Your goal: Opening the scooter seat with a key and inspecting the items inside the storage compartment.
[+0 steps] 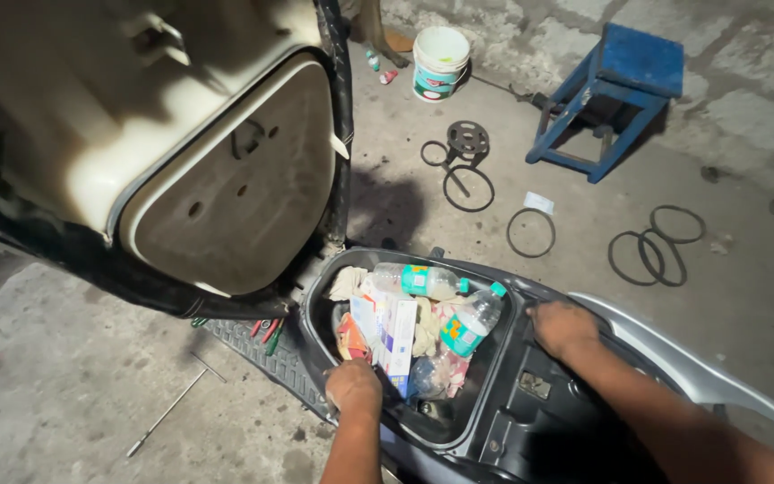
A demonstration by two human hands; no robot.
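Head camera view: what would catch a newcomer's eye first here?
The open storage bin under a scooter's raised seat, crammed with plastic bottles, a carton and rags. The left hand rests on its near rim, the right hand on its far side. Rubber rings lie scattered on the concrete floor.

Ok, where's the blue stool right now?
In the head view the blue stool stands at the upper right against the grey wall, right of the white bucket, with black rubber rings on the floor in front of it.
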